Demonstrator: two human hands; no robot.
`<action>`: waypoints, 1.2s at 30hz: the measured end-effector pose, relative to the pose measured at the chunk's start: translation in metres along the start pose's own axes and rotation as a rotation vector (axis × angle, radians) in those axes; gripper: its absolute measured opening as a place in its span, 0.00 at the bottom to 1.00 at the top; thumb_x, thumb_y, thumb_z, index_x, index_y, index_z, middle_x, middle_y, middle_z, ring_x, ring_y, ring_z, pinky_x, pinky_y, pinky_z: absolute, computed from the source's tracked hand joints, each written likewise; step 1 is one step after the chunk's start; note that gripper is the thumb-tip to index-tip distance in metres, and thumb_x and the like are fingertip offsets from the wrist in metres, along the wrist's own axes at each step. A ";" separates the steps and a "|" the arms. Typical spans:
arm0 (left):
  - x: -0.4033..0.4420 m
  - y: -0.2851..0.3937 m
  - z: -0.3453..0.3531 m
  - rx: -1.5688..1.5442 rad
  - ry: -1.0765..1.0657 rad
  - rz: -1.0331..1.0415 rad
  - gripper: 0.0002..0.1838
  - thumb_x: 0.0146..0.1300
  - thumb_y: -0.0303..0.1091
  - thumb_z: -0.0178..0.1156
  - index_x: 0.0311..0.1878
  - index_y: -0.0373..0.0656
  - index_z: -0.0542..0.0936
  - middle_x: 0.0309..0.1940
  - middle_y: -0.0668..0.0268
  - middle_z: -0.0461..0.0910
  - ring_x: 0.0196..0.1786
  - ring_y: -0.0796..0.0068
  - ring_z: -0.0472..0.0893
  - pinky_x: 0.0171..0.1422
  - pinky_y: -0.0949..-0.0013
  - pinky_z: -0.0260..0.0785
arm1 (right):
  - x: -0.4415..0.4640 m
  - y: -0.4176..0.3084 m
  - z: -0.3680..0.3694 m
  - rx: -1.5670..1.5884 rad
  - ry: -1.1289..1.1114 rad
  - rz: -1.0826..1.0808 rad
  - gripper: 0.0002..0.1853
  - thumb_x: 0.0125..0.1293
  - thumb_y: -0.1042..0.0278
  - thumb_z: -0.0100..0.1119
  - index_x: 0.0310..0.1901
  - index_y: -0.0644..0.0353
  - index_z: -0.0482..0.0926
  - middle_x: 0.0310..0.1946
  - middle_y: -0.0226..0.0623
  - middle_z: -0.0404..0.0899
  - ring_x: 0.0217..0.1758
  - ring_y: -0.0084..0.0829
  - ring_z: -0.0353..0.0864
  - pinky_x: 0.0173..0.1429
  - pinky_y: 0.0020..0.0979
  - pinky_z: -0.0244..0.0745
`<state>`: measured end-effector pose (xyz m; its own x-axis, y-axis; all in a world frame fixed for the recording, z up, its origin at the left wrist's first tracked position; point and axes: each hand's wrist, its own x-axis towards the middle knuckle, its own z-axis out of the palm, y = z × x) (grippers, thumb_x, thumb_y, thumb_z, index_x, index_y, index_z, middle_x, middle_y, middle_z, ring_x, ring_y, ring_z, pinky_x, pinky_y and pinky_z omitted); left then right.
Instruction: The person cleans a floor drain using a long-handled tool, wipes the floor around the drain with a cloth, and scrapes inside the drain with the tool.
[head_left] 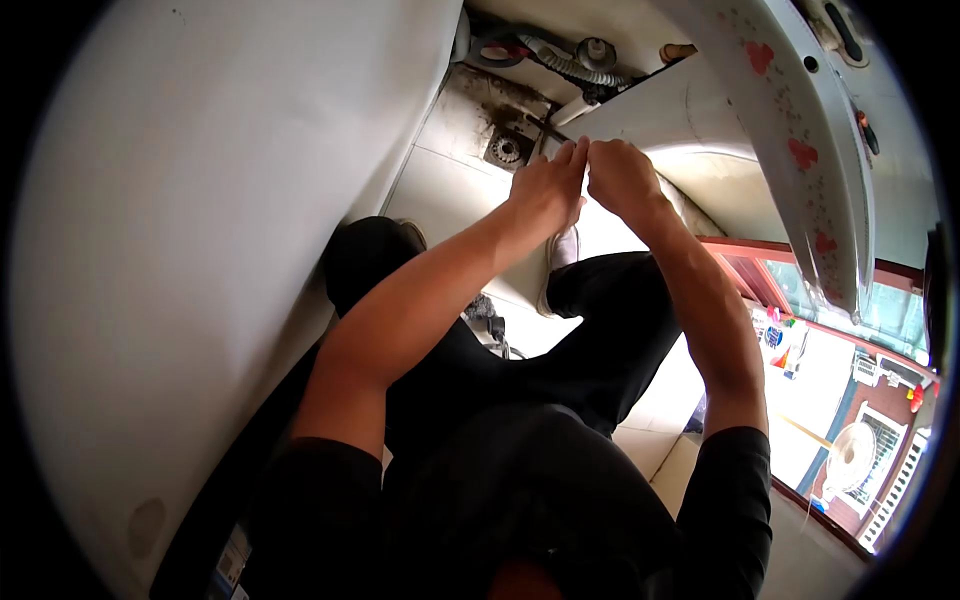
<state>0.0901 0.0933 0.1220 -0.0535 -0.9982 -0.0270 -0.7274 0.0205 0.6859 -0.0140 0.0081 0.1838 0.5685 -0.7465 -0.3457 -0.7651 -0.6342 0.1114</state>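
My left hand and my right hand meet at the upper middle, in front of the white panel. The fingers of my left hand are pressed together and point upward. Beside them, my right hand is curled into a closed grip. A thin dark rod reaches from the upper left to the fingertips; which hand touches it is unclear. What lies between the fingers is hidden. Left of the hands, a round drain sits in the dirty tiled floor.
A large white panel stands at the left. A ribbed grey hose and pipes run behind the hands. The white basin with red flowers hangs at the upper right. Below it is a red-framed window. A shoe is on the floor.
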 end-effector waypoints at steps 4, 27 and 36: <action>0.006 0.000 -0.003 0.041 -0.054 0.038 0.42 0.57 0.36 0.65 0.71 0.43 0.53 0.60 0.55 0.69 0.50 0.47 0.78 0.52 0.52 0.75 | -0.003 0.003 -0.009 0.005 0.027 -0.017 0.06 0.51 0.76 0.59 0.31 0.65 0.83 0.31 0.51 0.83 0.40 0.48 0.84 0.47 0.43 0.79; -0.002 -0.008 0.010 0.432 -0.452 -0.039 0.26 0.64 0.47 0.58 0.61 0.42 0.72 0.42 0.61 0.83 0.46 0.62 0.84 0.47 0.61 0.76 | -0.001 0.009 0.002 -0.052 0.044 -0.159 0.05 0.50 0.76 0.58 0.29 0.67 0.82 0.30 0.55 0.82 0.37 0.50 0.84 0.44 0.44 0.80; -0.023 0.002 0.000 0.427 -0.472 0.072 0.22 0.64 0.45 0.57 0.56 0.41 0.73 0.43 0.59 0.82 0.46 0.62 0.84 0.48 0.60 0.75 | 0.003 0.003 0.014 -0.052 0.033 -0.071 0.06 0.51 0.75 0.59 0.30 0.65 0.83 0.30 0.52 0.83 0.38 0.47 0.86 0.42 0.42 0.81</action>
<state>0.0895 0.1165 0.1238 -0.3373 -0.8632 -0.3756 -0.9138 0.2044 0.3509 -0.0191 0.0065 0.1703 0.6313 -0.7048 -0.3236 -0.7060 -0.6950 0.1365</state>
